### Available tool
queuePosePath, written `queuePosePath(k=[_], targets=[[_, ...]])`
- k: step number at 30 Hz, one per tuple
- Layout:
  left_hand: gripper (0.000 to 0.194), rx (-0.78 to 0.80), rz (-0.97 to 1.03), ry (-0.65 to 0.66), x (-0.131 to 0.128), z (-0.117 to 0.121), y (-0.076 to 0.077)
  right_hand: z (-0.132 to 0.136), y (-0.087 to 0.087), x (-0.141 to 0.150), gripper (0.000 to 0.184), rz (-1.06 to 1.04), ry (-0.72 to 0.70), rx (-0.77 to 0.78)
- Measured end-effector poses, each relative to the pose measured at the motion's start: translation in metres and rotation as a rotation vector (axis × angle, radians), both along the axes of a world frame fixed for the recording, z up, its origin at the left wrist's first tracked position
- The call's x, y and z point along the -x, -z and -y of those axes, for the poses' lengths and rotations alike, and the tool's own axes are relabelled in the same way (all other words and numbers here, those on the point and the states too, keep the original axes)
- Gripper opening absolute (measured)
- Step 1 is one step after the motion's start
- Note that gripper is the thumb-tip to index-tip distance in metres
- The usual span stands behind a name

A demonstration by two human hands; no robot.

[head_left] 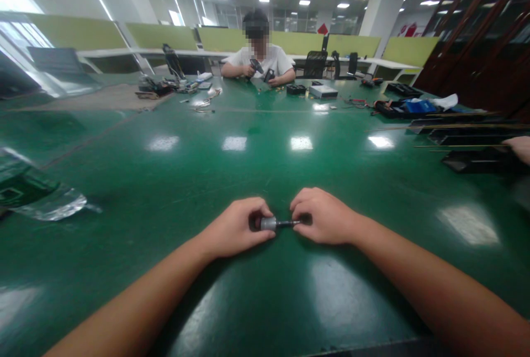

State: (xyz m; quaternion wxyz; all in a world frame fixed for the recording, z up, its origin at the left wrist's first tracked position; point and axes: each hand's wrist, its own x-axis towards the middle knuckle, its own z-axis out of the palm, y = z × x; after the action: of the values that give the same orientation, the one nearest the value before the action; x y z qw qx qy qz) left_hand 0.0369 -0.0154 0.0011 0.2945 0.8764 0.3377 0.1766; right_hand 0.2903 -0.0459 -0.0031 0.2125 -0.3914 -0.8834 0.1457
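Note:
Just above the green table, or resting on it, a short silver cylinder with a thin dark shaft (269,223) lies crosswise between my two hands. I cannot tell its exact kind. My left hand (236,227) is closed around the silver end, with the thumb and fingers on either side of it. The thumb and fingertips of my right hand (325,216) pinch the far tip of the shaft, and they hide what is at that tip. The middle stretch of the shaft shows between the hands.
A clear plastic bottle (53,202) with a green label lies at the left on the table (232,175). Across from me, a person (273,56) holds a dark tool. Black channel-like parts (467,161) and another person's hand (520,148) are at the right.

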Motion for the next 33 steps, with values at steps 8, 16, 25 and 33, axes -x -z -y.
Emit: queuePosePath(k=[8, 16, 25, 33], targets=[[0.017, 0.005, 0.007, -0.004, -0.001, 0.0, -0.001, -0.001, -0.004, -0.004, 0.004, 0.026, 0.011, 0.026], [0.018, 0.017, 0.012, -0.002, 0.0, 0.0, 0.0, -0.003, -0.006, -0.008, 0.006, 0.063, 0.001, 0.039], [0.017, 0.009, 0.0, -0.005, 0.001, -0.001, -0.001, -0.003, -0.01, -0.008, 0.008, 0.109, 0.009, 0.055], [0.018, 0.023, -0.007, -0.008, 0.001, 0.0, -0.001, -0.004, -0.02, -0.016, 0.007, 0.182, 0.021, 0.11]])
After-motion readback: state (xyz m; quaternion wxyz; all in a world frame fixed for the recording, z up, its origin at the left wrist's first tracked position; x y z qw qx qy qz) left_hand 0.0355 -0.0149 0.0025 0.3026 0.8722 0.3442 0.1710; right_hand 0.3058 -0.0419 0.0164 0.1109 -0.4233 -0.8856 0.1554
